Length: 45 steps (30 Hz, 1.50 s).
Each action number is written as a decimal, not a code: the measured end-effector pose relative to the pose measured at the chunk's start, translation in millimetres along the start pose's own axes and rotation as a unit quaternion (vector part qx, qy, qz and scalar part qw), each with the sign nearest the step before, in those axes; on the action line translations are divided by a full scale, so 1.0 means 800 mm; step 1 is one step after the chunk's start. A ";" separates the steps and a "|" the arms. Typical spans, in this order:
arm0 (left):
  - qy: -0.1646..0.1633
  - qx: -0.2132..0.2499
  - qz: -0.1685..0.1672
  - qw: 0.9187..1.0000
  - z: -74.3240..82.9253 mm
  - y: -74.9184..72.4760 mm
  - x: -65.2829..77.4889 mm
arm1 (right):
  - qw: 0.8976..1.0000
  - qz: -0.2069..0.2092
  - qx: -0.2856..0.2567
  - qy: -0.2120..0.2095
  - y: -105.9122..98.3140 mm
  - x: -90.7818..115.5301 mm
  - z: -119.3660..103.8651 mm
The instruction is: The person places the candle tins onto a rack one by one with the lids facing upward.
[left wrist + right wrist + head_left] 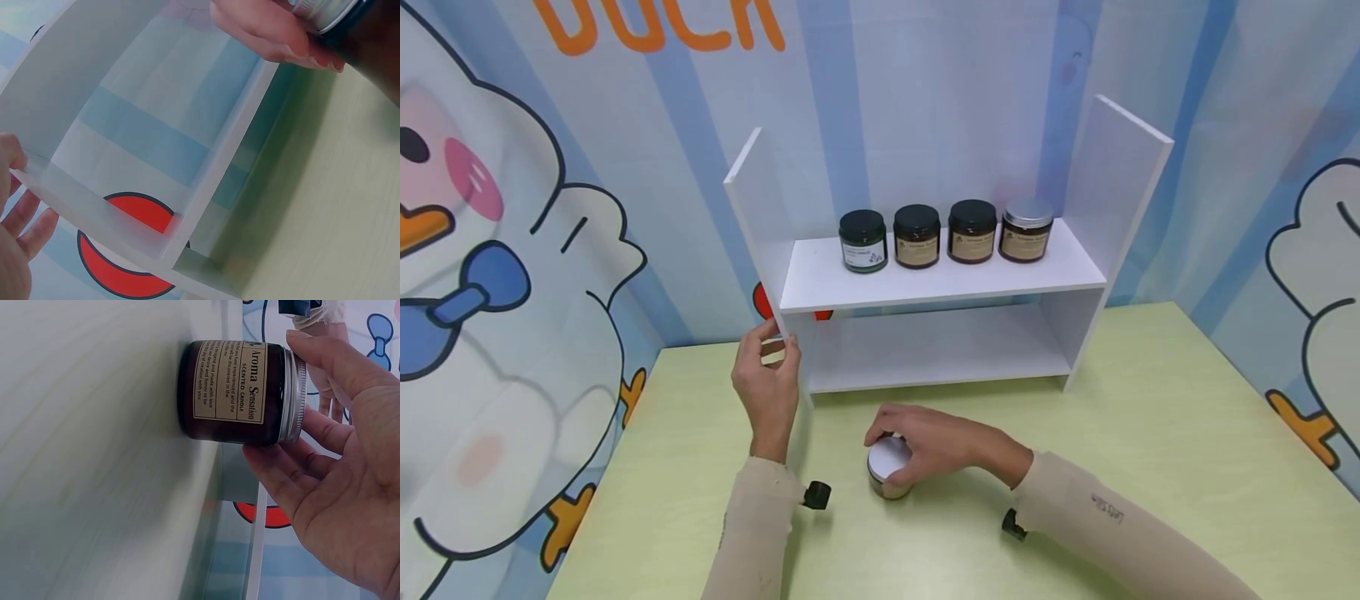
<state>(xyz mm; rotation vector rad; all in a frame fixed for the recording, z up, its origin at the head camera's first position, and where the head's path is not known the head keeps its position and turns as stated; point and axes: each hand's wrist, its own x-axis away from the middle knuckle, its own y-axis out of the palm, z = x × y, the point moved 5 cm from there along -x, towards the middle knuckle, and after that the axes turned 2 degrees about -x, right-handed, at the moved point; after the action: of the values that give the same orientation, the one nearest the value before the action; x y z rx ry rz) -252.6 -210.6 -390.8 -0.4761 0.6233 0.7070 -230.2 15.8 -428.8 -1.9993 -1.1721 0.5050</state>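
In front of the white shelf (947, 295), my right hand (940, 442) grips a scented candle jar (889, 458) by its lid end, thumb on one side and fingers on the other. The right wrist view shows the jar's dark glass, silver screw lid and tan "Aroma Sensation" label (231, 381); its base is right at the tabletop. My left hand (767, 383) holds the edge of the shelf's left side panel (767, 225), thumb in front and fingers behind. That grip shows again in the left wrist view, with the fingers (39, 234) around the panel's edge.
Along the upper shelf board stand a black-lidded jar with a white label (863, 242), two black-lidded jars (917, 237) (972, 232) with tan labels, and a silver-lidded jar (1026, 230). The lower board (940, 343) sits beneath. A duck-print cloth (895, 100) hangs behind the pale green table (1150, 433).
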 end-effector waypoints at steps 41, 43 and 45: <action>0.017 -0.007 0.006 1.000 0.000 0.001 0.000 | 1.000 -0.006 0.001 -0.004 0.000 0.008 0.007; 0.023 -0.016 0.006 1.000 0.001 0.001 0.001 | 1.000 -0.006 0.000 -0.004 0.000 0.008 0.008; 0.028 -0.023 0.008 0.999 0.002 0.000 0.000 | 1.000 -0.005 -0.002 -0.003 0.000 0.008 0.008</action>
<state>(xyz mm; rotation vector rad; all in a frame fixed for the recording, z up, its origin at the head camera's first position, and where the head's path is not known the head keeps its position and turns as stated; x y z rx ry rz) -251.9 -209.4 -390.0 -0.5357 0.6649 0.7262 -231.3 23.9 -432.6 -1.9952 -1.1879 0.5044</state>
